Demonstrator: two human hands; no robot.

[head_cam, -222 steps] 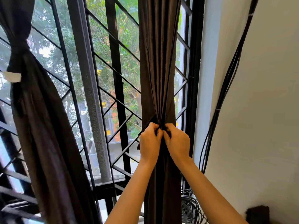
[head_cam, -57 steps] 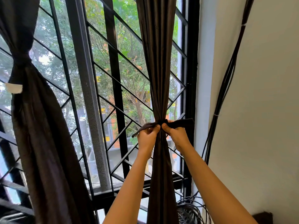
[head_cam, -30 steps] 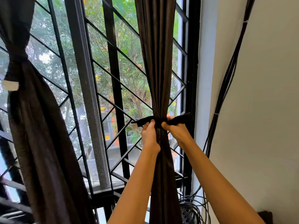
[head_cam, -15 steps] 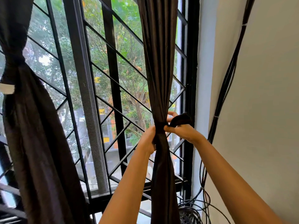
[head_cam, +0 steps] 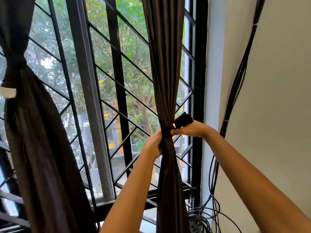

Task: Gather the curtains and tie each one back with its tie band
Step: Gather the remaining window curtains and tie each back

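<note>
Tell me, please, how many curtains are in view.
2: the left curtain, already tied, at the left edge; the right curtain, right of centre. Others may be out of view.

A faint satin sheen is shown by the dark cloth of the gathered curtain (head_cam: 165, 64); the tie band (head_cam: 183, 121) is made of matt black cloth. The window grille (head_cam: 117, 64) is formed of black-painted metal; the wall (head_cam: 277, 115) is finished matt.

person, head view: two arms seen. left hand (head_cam: 153, 144) bare; right hand (head_cam: 191, 129) bare. left forearm (head_cam: 131, 190) and right forearm (head_cam: 252, 179) slim, smooth, bare skin along the whole visible length, wrist to frame edge
</note>
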